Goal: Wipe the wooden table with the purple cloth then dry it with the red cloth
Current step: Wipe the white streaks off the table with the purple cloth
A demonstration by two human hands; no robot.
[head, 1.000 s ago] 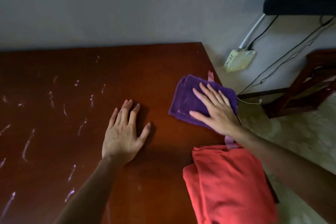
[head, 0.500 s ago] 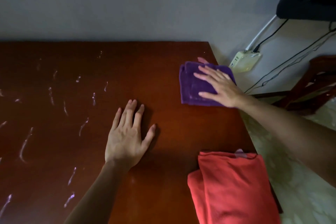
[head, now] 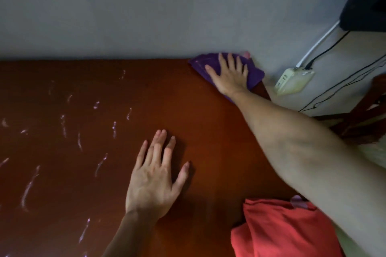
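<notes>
Red cloth (head: 279,233): folded, lying at the near right corner of the table, untouched by either hand; the right forearm passes above its far right corner
Pale tag (head: 296,201): sticks out at the far edge of the red cloth, just beside the forearm
Left hand (head: 153,179): palm down, flat on the table near its middle, fingers stretched out and slightly spread, thumb out to the right, holding nothing
Table (head: 208,131): dark reddish wood, glossy; the part right of the left hand looks even in tone
Streaks (head: 62,131): pale wet-looking marks scattered over the left half of the table, well apart from both cloths
Right hand (head: 229,73): arm stretched to the far right corner, palm pressed flat on the purple cloth, fingers spread wide, not gripping it
Purple cloth (head: 254,75): folded, at the far right corner against the wall, its right edge hanging slightly past the table edge
Power strip (head: 293,81): cream, against the wall beyond the corner, with one white and one black cable running up from it
</notes>
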